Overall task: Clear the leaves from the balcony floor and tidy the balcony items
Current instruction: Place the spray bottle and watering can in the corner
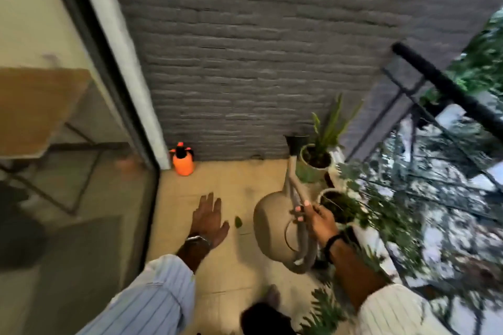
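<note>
Beige and matte, the watering can (275,228) hangs above the floor (231,187) in the right hand (317,219), whose fingers curl round its looped handle while the long spout points up toward the green pot (310,168); the left hand (208,219) is spread flat, palm down, fingers straight and holding nothing, above the tiles; one green leaf (238,222) lies on the floor between that hand and the can; an orange spray bottle (183,159) stands in the corner against the grey brick wall (245,62), well apart from both hands. Motion blur smears the railing (446,87) and the foliage at right; a second pot (330,198) sits half hidden behind the right hand; the dark shape at the bottom edge is cut off and hard to make out.
</note>
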A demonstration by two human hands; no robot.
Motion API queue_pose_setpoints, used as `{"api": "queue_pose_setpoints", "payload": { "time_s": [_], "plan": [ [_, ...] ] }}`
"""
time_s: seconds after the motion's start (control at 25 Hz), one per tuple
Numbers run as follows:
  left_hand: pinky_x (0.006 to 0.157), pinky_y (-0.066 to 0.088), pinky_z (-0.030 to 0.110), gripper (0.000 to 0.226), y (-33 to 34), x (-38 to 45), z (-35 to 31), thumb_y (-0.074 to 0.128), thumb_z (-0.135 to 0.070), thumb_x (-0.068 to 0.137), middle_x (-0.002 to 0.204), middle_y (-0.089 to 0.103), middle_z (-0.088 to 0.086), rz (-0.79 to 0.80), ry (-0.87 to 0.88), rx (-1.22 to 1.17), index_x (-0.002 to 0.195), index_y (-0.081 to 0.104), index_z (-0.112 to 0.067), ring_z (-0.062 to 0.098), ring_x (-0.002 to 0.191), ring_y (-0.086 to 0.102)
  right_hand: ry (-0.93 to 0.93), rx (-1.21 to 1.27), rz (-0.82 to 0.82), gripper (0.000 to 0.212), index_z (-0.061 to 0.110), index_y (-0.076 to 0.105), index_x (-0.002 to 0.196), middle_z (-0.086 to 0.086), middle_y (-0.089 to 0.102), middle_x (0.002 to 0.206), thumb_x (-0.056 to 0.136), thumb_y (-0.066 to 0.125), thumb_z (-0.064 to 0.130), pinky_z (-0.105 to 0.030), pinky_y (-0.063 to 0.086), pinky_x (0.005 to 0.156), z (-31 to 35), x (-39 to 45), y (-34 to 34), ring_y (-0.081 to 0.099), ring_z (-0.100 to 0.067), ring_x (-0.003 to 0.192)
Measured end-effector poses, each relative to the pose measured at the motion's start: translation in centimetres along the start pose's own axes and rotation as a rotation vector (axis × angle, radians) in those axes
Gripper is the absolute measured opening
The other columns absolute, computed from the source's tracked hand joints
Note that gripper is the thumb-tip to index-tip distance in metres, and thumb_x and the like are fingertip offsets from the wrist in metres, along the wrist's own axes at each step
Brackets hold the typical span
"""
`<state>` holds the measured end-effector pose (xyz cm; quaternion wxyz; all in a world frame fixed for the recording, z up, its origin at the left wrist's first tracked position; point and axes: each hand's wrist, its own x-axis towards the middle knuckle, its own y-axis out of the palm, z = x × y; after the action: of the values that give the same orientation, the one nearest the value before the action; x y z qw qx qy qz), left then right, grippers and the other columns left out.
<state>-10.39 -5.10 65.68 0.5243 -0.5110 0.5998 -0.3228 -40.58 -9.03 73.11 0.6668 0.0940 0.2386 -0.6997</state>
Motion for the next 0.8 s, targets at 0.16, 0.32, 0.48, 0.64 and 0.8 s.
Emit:
{"api": "queue_pose_setpoints", "payload": {
  "time_s": [0.16, 0.32, 0.48, 0.64, 0.8],
  "plan": [
    [0.103, 0.045, 0.054, 0.086, -1.3, 2.7, 4.1, 0.053, -0.046, 0.074, 0.154, 0.035, 0.024, -0.034, -0.092, -0.024, 0.148, 0.036, -0.004, 0.044, 0.141, 0.036, 0.006, -0.069, 0.159, 0.024, -0.005, 0.068, 0.103, -0.019, 0.073, 0.097, 0.102, 0.054, 0.015, -0.017, 0.051, 0.053, 3.3, 6.8, 7.9, 0.069, -0.011, 0.064],
    [0.096, 0.051, 0.051, 0.086, -2.6, 8.4, 6.6, 0.055, -0.049, 0.072, 0.146, 0.048, 0.022, -0.014, -0.211, -0.077, 0.144, 0.034, -0.007, 0.042, 0.130, 0.051, 0.018, -0.127, 0.274, 0.013, 0.002, 0.070, 0.094, -0.014, 0.070, 0.086, 0.097, 0.059, 0.009, -0.020, 0.050, 0.061, 7.4, 14.7, 13.3, 0.065, -0.029, 0.080],
    [0.114, 0.033, 0.050, 0.084, -6.2, 13.2, 6.5, 0.045, -0.052, 0.085, 0.159, 0.028, 0.016, -0.024, -0.286, -0.053, 0.155, 0.025, -0.009, 0.038, 0.146, 0.029, 0.038, -0.101, 0.333, 0.018, 0.012, 0.073, 0.106, -0.006, 0.071, 0.087, 0.096, 0.062, 0.023, -0.029, 0.051, 0.069, 11.1, 21.2, 15.8, 0.063, -0.021, 0.078],
    [0.116, 0.030, 0.046, 0.083, -8.0, 17.3, 5.9, 0.038, -0.055, 0.092, 0.164, 0.015, 0.011, -0.039, -0.342, -0.064, 0.158, 0.011, -0.013, 0.032, 0.149, 0.019, 0.028, -0.123, 0.362, 0.015, 0.016, 0.072, 0.101, -0.002, 0.070, 0.091, 0.094, 0.066, 0.028, -0.032, 0.049, 0.075, 12.4, 26.6, 17.9, 0.063, -0.024, 0.089],
    [0.115, 0.032, 0.044, 0.082, -8.2, 21.3, 6.4, 0.040, -0.053, 0.096, 0.165, 0.010, 0.007, -0.011, -0.394, -0.101, 0.159, 0.004, -0.015, 0.028, 0.150, 0.017, 0.093, -0.259, 0.384, 0.019, 0.013, 0.068, 0.086, -0.008, 0.066, 0.083, 0.090, 0.071, 0.031, -0.033, 0.045, 0.070, 12.6, 31.4, 20.3, 0.060, -0.026, 0.086]
  ]
}}
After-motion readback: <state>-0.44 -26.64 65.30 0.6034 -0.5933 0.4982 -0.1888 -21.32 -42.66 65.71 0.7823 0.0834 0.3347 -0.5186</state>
